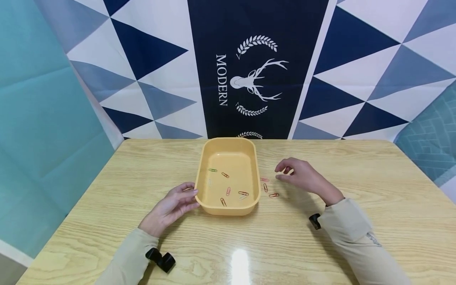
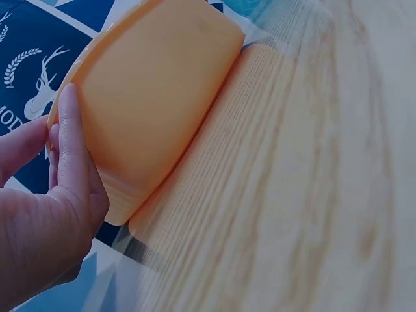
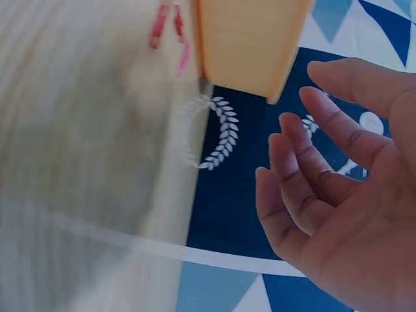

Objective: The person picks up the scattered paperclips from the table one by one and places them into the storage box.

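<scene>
A yellow plastic bin [image 1: 228, 211] stands on the table, with several paper clips scattered over its floor, among them a green clip [image 1: 212, 170] and a pink clip [image 1: 228, 191]. At its left side, my left hand [image 1: 174, 206] pinches the rim, fingers on either side of the edge in the left wrist view. Just right of the bin lie a pink paper clip [image 1: 265, 179] and two red paper clips [image 1: 265, 187]. My right hand [image 1: 299, 174] hovers beside these, its fingers loosely bent with nothing between them.
The wooden table [image 1: 338, 162] ends at a patterned cloth backdrop [image 1: 171, 79], close behind the bin. Each sleeve carries a black wrist device, one [image 1: 160, 259] on the left and one [image 1: 315, 221] on the right.
</scene>
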The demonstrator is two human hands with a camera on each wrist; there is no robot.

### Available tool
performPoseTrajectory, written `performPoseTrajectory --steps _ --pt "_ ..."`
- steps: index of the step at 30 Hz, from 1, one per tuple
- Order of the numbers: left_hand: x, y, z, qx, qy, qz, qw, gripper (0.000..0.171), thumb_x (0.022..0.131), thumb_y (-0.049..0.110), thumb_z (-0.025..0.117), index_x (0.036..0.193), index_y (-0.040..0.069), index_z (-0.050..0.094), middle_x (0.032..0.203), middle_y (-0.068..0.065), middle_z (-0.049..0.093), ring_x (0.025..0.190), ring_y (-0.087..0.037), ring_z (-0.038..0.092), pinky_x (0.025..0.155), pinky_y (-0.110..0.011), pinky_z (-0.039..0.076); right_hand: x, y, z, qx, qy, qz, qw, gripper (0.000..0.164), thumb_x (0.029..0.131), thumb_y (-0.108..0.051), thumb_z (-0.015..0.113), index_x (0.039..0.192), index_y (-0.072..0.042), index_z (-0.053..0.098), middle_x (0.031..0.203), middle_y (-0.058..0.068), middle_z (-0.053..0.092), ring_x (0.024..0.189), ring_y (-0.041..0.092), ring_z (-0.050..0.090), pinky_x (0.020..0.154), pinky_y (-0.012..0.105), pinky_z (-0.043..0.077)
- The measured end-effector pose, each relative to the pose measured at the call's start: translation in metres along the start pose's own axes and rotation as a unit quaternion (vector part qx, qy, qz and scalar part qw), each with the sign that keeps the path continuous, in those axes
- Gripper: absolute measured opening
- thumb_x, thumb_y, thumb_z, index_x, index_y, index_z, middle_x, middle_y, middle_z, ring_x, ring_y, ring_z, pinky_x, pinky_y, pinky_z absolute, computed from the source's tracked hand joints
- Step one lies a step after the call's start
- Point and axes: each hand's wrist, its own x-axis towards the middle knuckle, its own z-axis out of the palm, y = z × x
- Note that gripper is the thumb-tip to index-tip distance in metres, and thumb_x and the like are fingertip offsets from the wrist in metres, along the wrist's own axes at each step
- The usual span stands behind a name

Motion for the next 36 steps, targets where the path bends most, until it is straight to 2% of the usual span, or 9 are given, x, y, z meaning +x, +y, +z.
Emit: performPoseTrajectory --steps 6,11,16,21,29,34,36 --pt "0.001 0.001 0.000 0.001 -0.008 0.003 1.0000 0.032 0.095 -0.005 0.051 0.123 -0.005 0.036 0.101 -0.013 0.055 0.087 -0.020 0.061 0.082 -0.027 0.056 0.002 0.004 0.007 0.004 -0.053 0.016 0.998 0.010 0.085 -0.007 0.068 0.093 -0.002 0.066 0.088 0.003 0.063 0.081 0.019 0.057 0.071 0.035 0.049" --pt "0.001 0.002 0.000 0.005 0.000 0.002 1.0000 0.035 0.096 -0.004 0.050 0.127 -0.005 0.034 0.103 -0.014 0.055 0.087 -0.020 0.061 0.081 -0.027 0.056 0.002 0.003 0.013 0.002 -0.090 0.043 0.995 0.008 0.084 -0.011 0.071 0.087 -0.006 0.065 0.081 0.000 0.062 0.076 0.016 0.054 0.067 0.032 0.047" --pt "-0.001 0.002 0.000 0.007 0.002 0.002 1.0000 0.036 0.096 -0.004 0.050 0.127 -0.006 0.033 0.104 -0.014 0.053 0.088 -0.019 0.061 0.082 -0.027 0.056 -0.001 -0.001 0.022 0.002 -0.121 0.074 0.990 0.017 0.083 -0.016 0.075 0.082 -0.007 0.061 0.073 -0.002 0.054 0.067 0.014 0.046 0.060 0.026 0.041" --pt "-0.002 0.001 0.000 0.006 -0.004 0.002 1.0000 0.038 0.096 -0.003 0.051 0.128 -0.007 0.032 0.104 -0.014 0.053 0.089 -0.019 0.061 0.083 -0.027 0.056 -0.004 -0.004 0.027 -0.013 -0.116 0.084 0.990 0.020 0.083 -0.014 0.076 0.080 -0.007 0.058 0.072 -0.001 0.051 0.066 0.014 0.044 0.059 0.026 0.038" --pt "-0.001 0.000 0.001 0.004 -0.014 0.006 0.9999 0.026 0.097 -0.006 0.047 0.120 -0.005 0.036 0.100 -0.013 0.054 0.086 -0.018 0.061 0.079 -0.026 0.057 -0.008 0.004 0.022 -0.058 -0.090 0.025 0.994 0.012 0.081 0.002 0.069 0.078 -0.006 0.060 0.072 -0.002 0.053 0.067 0.014 0.045 0.060 0.028 0.040" --pt "-0.002 0.001 0.001 0.006 -0.005 0.002 1.0000 0.038 0.095 -0.003 0.053 0.127 -0.006 0.033 0.103 -0.014 0.053 0.087 -0.019 0.061 0.082 -0.026 0.056 -0.009 0.008 0.020 -0.072 -0.081 0.020 0.994 0.017 0.079 0.007 0.066 0.075 -0.008 0.060 0.070 -0.003 0.052 0.066 0.014 0.046 0.060 0.029 0.041" --pt "-0.001 0.000 0.000 0.006 -0.006 0.003 1.0000 0.038 0.095 -0.003 0.054 0.126 -0.006 0.033 0.103 -0.014 0.053 0.087 -0.019 0.061 0.081 -0.026 0.056 -0.008 0.008 0.021 -0.075 -0.085 0.026 0.993 0.018 0.080 0.007 0.065 0.075 -0.009 0.059 0.070 -0.003 0.052 0.066 0.014 0.046 0.060 0.029 0.041"
